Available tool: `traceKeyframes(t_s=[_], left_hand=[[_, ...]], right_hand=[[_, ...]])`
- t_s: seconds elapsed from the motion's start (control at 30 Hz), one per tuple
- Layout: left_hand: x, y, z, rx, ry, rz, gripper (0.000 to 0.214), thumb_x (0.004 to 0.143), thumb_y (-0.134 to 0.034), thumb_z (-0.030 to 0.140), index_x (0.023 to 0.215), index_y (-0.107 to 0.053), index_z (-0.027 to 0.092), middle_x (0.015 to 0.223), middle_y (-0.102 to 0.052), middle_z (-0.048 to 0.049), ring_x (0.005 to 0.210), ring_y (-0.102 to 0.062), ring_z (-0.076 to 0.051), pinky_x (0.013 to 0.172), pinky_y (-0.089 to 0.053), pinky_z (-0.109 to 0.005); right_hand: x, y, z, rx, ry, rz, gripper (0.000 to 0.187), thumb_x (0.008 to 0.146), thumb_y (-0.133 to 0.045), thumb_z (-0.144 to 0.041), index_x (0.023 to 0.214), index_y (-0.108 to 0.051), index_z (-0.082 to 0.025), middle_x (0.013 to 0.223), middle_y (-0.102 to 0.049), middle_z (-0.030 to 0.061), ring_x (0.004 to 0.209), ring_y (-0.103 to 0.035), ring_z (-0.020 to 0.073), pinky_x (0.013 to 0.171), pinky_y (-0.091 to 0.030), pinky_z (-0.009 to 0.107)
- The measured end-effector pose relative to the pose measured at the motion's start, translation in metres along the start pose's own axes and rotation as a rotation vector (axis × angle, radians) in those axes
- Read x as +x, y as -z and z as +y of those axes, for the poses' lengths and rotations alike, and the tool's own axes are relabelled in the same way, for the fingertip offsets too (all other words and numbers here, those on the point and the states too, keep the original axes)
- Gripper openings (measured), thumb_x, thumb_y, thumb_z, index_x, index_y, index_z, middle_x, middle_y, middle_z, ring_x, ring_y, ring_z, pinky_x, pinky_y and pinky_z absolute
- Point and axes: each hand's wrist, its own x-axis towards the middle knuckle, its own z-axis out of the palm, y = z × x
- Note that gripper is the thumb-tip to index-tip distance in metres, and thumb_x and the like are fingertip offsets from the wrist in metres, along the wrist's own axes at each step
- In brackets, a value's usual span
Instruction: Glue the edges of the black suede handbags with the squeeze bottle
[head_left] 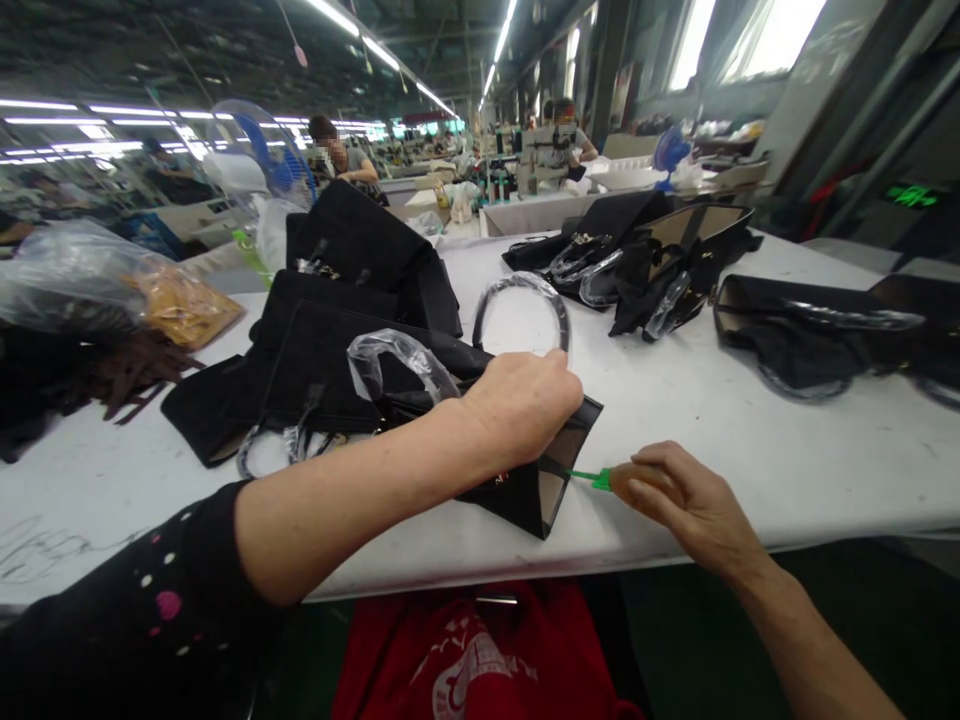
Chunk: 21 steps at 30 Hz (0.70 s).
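Black bag (525,500) on the near part of the white table (750,460), in front of the wearer, tilted, beige-lined end facing right, small gold-coloured marking on the near face. Left hand (525,405) reaches across over it, fingers curled into a fist, gripping the bag's upper part; fingertips hidden, so exact grip point can't be told. Left sleeve (191,590) black with white and pink dots. Right hand (694,505) wrapped around the brown handle of a green-tipped tool (649,482), thumb and fingers closed in on it; green shaft points left at the bag's lined end, tip right by it, contact can't be told. Handle loop (521,285) in clear film arches up just beyond the left fist. Heap of black bags (337,325) to the left, partly behind the forearm, with film-wrapped handles. More black bags (622,250) farther back on the right; another dark bag (795,325) lies at far right. Left end of table: clear plastic bag (71,265), orange-yellow packet (191,305), dark brown strips (142,370). Red garment (480,660) below table edge. Background: blue fan (670,150) on the right, two co-workers seated, rows of ceiling lights.
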Motion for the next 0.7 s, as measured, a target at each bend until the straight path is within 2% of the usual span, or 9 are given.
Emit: traceKeyframes(t_s=[0.07,0.2,0.33,0.5,0.6,0.7], left_hand=[[-0.002,0.001,0.004,-0.013,0.002,0.019,0.023,0.082,-0.052,0.01,0.096,-0.069,0.013,0.095,-0.063,-0.0129,0.085,-0.07,-0.029,0.064,-0.05,-0.034],[-0.004,0.0,0.005,-0.016,0.013,0.019,0.024,0.081,-0.052,0.009,0.096,-0.069,0.012,0.095,-0.064,-0.0134,0.086,-0.07,-0.03,0.064,-0.051,-0.034],[-0.005,-0.001,0.003,-0.011,-0.009,0.047,0.021,0.08,-0.053,0.009,0.093,-0.069,0.012,0.095,-0.065,-0.0137,0.083,-0.071,-0.029,0.06,-0.05,-0.033],[-0.011,0.0,0.004,-0.01,-0.025,0.114,0.019,0.077,-0.054,0.006,0.087,-0.069,0.011,0.091,-0.065,-0.0125,0.077,-0.071,-0.029,0.055,-0.047,-0.033],[-0.015,0.001,0.006,-0.014,-0.029,0.113,0.017,0.078,-0.054,0.006,0.085,-0.069,0.011,0.09,-0.065,-0.0118,0.074,-0.071,-0.028,0.051,-0.043,-0.032],[-0.018,0.002,0.007,-0.012,-0.023,0.111,0.016,0.079,-0.054,0.006,0.084,-0.069,0.011,0.088,-0.064,-0.0113,0.073,-0.071,-0.028,0.049,-0.04,-0.031]], right_hand=[[-0.002,0.001,-0.003,0.006,-0.017,-0.01,0.015,0.096,-0.061,-0.038,0.106,-0.061,-0.026,0.099,-0.065,0.0039,0.088,-0.065,0.0227,0.076,-0.051,0.035],[-0.005,0.0,-0.006,0.001,-0.04,0.051,0.019,0.095,-0.062,-0.039,0.108,-0.06,-0.026,0.104,-0.064,0.006,0.095,-0.064,0.0252,0.083,-0.049,0.038],[-0.006,0.0,-0.007,0.004,-0.095,-0.001,0.018,0.095,-0.06,-0.041,0.104,-0.061,-0.025,0.097,-0.066,0.0046,0.087,-0.065,0.0244,0.074,-0.05,0.037],[-0.006,-0.001,-0.006,0.014,-0.24,0.056,0.027,0.091,-0.062,-0.048,0.102,-0.062,-0.024,0.097,-0.068,0.0057,0.087,-0.065,0.0267,0.076,-0.05,0.04],[-0.007,-0.004,-0.004,0.038,-0.293,0.024,0.026,0.092,-0.061,-0.049,0.1,-0.062,-0.024,0.09,-0.069,0.0048,0.08,-0.066,0.0264,0.069,-0.051,0.039],[-0.008,-0.003,-0.004,0.052,-0.312,0.018,0.027,0.092,-0.06,-0.05,0.1,-0.062,-0.024,0.089,-0.069,0.0044,0.079,-0.066,0.0263,0.07,-0.051,0.04]])
